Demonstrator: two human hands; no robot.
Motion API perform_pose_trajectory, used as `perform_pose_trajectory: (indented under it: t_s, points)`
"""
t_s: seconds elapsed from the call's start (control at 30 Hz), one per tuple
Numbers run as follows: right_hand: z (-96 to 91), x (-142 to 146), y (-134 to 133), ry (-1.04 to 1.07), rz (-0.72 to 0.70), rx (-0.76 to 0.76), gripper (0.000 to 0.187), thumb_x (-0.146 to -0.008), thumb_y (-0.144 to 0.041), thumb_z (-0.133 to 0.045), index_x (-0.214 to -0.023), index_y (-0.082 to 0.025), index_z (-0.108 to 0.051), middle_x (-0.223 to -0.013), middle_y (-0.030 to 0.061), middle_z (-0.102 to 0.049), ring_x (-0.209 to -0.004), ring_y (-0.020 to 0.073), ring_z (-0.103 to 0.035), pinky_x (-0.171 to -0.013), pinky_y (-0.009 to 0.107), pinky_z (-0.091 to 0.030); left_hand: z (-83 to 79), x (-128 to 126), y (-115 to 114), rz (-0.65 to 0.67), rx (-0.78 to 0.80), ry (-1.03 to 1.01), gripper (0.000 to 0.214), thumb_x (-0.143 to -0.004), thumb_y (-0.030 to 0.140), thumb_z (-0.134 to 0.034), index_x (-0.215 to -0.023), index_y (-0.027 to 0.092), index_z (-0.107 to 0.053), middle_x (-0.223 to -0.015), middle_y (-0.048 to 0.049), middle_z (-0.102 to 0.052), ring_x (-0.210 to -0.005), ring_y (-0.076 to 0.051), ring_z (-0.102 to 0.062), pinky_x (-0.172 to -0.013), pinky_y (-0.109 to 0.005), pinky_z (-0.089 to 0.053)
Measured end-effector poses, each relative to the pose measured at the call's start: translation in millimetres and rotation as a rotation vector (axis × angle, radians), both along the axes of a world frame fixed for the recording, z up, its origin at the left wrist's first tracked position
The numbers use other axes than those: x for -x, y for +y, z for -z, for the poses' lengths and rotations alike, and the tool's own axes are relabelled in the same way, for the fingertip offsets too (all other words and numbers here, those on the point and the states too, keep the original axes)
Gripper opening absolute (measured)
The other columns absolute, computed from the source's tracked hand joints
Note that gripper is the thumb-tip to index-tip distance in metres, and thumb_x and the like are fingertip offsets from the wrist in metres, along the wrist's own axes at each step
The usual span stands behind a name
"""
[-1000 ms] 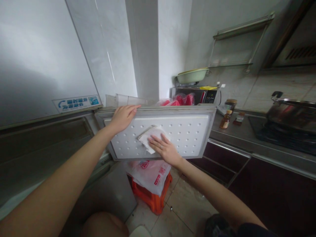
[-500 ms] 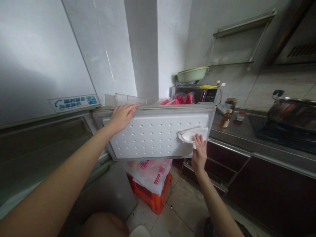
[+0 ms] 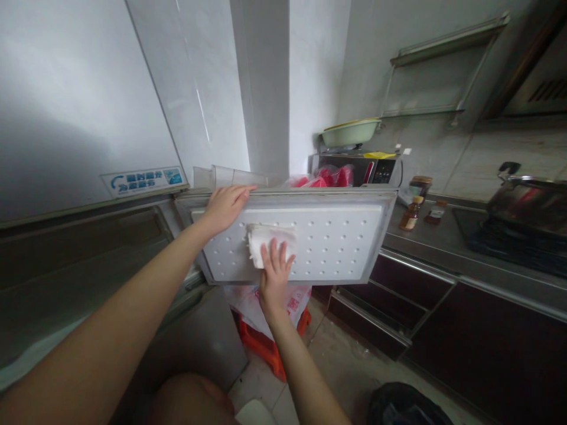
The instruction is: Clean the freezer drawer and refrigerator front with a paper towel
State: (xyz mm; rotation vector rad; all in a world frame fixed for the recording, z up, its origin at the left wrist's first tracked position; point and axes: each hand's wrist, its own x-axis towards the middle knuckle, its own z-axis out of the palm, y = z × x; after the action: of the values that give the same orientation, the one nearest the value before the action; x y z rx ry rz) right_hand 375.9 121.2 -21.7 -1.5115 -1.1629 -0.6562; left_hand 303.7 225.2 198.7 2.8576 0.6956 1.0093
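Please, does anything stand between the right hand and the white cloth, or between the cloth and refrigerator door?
Nothing visible: the right hand rests on the white cloth, which lies against the dimpled refrigerator door.

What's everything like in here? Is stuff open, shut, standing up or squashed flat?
Fridge door: open.
White cloth: pressed against the door.
Orange stool: standing, partly hidden.
Plastic bag: draped over the stool.
Brown bottle: upright, cap on.
Pot: on the stove, lid unclear.
Green basin: right way up.

grey-white walls (image 3: 363,59) | narrow wall shelf (image 3: 449,44) | dark cabinets (image 3: 487,342) under grey counter (image 3: 438,239) | tiled floor (image 3: 336,354) | dim light
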Motion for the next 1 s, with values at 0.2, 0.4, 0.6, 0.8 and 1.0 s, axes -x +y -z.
perform_pose_trajectory:
  t_s: [0.2, 0.4, 0.6, 0.8, 1.0]
  points:
    - [-2.4, -6.7, 12.4, -0.55, -0.193, 0.346, 0.047, -0.101, -0.021, -0.034, -0.148, -0.024, -0.036, -0.153, 0.0025, -0.04, -0.15, 0.0189, -0.014, -0.12, 0.058, -0.019, -1.0, 1.0, 1.8, 0.046, -0.003, -0.009, 0.046, -0.098, 0.033, -0.028, -0.13, 0.023, -0.06, -0.135, -0.0029, -0.063, -0.127, -0.02, -0.054, -0.108, -0.038, -0.037]
    - [-20.8, -64.8, -25.1, -0.862, -0.325, 0.484, 0.04, -0.1, -0.02, -0.038, -0.139, -0.018, -0.048, -0.15, 0.0038, -0.044, -0.147, 0.0185, -0.025, -0.12, 0.048, -0.03, 1.1, -0.1, 3.0, 0.042, -0.016, -0.025, 0.046, -0.098, 0.033, -0.028, -0.13, 0.024, -0.061, -0.134, -0.0031, -0.064, -0.126, -0.02, -0.056, -0.107, -0.038, -0.038]
    - [-23.4, -132.9, -100.1, -0.751, -0.234, 0.468, 0.046, -0.1, -0.019, -0.037, -0.146, -0.023, -0.04, -0.149, 0.0039, -0.046, -0.147, 0.0155, -0.022, -0.122, 0.049, -0.023, 1.5, -0.9, 3.6, 0.026, -0.015, -0.014, 0.048, -0.097, 0.034, -0.027, -0.13, 0.024, -0.06, -0.135, -0.0032, -0.063, -0.127, -0.022, -0.054, -0.107, -0.041, -0.037]
    - [13.3, -178.9, -157.3, -0.393, 0.132, 0.213, 0.051, -0.099, -0.014, -0.031, -0.148, -0.029, -0.036, -0.146, 0.0087, -0.049, -0.145, 0.0211, -0.029, -0.119, 0.061, -0.016, 1.3, -0.9, 3.4, 0.019, -0.022, -0.004, 0.049, -0.096, 0.035, -0.027, -0.13, 0.021, -0.06, -0.135, -0.0056, -0.063, -0.127, -0.024, -0.054, -0.106, -0.042, -0.037]
    - [49.3, -146.2, -135.7, 0.132, 0.278, -0.221, 0.047, -0.1, -0.021, -0.031, -0.145, -0.02, -0.043, -0.153, 0.0158, -0.038, -0.146, 0.0265, -0.028, -0.116, 0.065, -0.016, 2.9, -0.8, 4.3, 0.015, -0.018, -0.022, 0.048, -0.097, 0.035, -0.028, -0.129, 0.023, -0.061, -0.134, -0.0052, -0.063, -0.127, -0.024, -0.054, -0.106, -0.042, -0.037]
